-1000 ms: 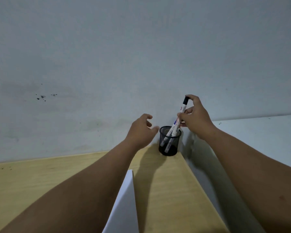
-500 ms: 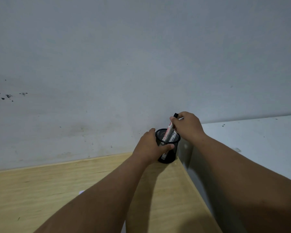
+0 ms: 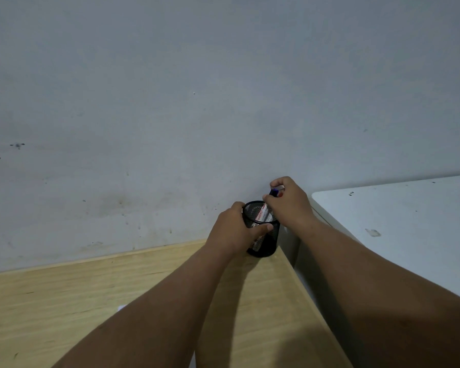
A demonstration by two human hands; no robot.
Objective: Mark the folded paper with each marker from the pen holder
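A black mesh pen holder (image 3: 266, 244) stands at the far right corner of the wooden desk (image 3: 64, 301), against the wall. My left hand (image 3: 235, 229) is wrapped around its left side, thumb across the front. My right hand (image 3: 290, 205) sits over the rim, fingers pinched on the top of a marker with a blue cap (image 3: 274, 193). White marker barrels (image 3: 263, 213) show inside the holder. Only a tiny white corner of the folded paper (image 3: 121, 307) peeks out beside my left forearm; the rest is hidden.
A grey-white wall (image 3: 223, 102) rises right behind the desk. A white table (image 3: 396, 221) stands to the right, slightly higher, with a narrow gap between it and the desk edge.
My right hand lowered the black-capped marker into the holder and now pinches a blue-capped one. My left hand moved in and took hold of the holder. The view tilted up, hiding the paper.
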